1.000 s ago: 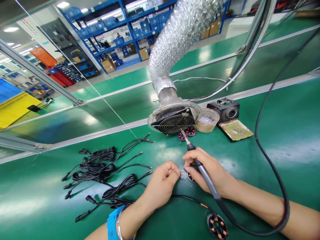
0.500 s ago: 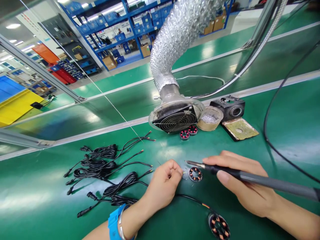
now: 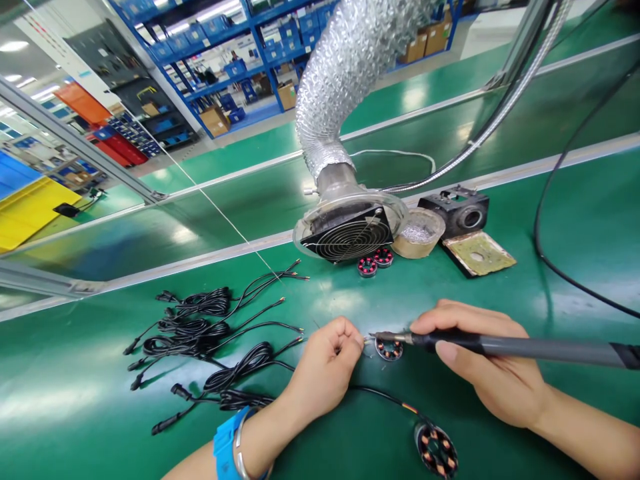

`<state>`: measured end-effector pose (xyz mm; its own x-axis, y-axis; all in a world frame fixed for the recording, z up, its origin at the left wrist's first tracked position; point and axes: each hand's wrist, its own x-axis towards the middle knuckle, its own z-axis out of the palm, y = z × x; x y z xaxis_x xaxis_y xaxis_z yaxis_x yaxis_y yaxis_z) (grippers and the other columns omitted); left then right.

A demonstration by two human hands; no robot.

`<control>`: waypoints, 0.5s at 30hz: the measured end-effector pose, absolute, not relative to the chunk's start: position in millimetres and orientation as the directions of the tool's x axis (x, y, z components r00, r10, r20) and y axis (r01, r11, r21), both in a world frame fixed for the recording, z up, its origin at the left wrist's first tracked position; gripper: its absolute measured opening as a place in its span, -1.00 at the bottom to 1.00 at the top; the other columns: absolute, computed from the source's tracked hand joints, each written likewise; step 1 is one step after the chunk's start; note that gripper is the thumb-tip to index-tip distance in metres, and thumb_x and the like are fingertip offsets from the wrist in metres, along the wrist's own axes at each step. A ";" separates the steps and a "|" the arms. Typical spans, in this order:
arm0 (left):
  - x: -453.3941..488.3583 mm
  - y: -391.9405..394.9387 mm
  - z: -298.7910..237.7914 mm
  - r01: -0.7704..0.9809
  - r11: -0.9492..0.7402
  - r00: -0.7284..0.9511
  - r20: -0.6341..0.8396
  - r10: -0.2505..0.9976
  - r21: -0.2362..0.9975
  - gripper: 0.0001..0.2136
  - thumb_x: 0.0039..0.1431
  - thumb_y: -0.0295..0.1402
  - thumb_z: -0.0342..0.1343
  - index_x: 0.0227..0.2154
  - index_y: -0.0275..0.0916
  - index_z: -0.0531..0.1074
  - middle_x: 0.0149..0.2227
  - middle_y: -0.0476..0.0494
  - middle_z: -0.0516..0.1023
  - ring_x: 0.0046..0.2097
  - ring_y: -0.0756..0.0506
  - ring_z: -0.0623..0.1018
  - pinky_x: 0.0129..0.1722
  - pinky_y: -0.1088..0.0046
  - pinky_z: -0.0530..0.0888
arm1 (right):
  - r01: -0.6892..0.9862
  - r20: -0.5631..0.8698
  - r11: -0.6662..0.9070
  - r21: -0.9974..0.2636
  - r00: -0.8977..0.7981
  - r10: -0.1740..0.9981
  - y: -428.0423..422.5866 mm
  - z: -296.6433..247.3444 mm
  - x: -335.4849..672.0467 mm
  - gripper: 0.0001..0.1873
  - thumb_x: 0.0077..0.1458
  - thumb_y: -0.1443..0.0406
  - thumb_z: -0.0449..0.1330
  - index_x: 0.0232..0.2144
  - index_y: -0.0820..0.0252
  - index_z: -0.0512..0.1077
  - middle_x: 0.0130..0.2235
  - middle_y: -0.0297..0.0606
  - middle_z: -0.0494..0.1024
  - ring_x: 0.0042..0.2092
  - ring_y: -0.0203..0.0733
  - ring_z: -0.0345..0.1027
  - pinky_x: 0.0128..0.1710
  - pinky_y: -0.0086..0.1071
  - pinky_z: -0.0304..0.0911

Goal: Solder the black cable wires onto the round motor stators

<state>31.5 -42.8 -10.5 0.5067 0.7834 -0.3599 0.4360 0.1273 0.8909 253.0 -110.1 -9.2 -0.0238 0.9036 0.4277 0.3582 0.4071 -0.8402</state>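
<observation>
The soldering iron (image 3: 505, 346) was a long grey-handled tool with a dark grip and a thin metal tip, lying nearly level in the right hand (image 3: 493, 370), its tip pointing toward the left hand (image 3: 327, 367). The small stator (image 3: 389, 349), a round ring of copper-wound coils, lay flat on the green surface between the two hands, just under the iron's tip. A thin wire end (image 3: 367, 341) was pinched in the left hand's fingertips, meeting the tip.
</observation>
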 end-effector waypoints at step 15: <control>32.5 -42.6 -9.8 0.445 0.131 0.502 -0.369 0.782 0.886 -0.78 0.27 -0.25 -0.06 -0.47 -0.21 0.26 -0.58 0.13 0.13 -0.50 0.04 0.12 -0.50 0.51 0.07 | 0.315 0.440 0.436 -0.843 -0.063 0.896 -111.6 -8.1 249.7 -0.74 0.14 0.44 0.09 -0.16 0.10 0.45 -0.36 -0.33 0.50 -0.42 -0.27 0.31 -0.45 -0.37 0.18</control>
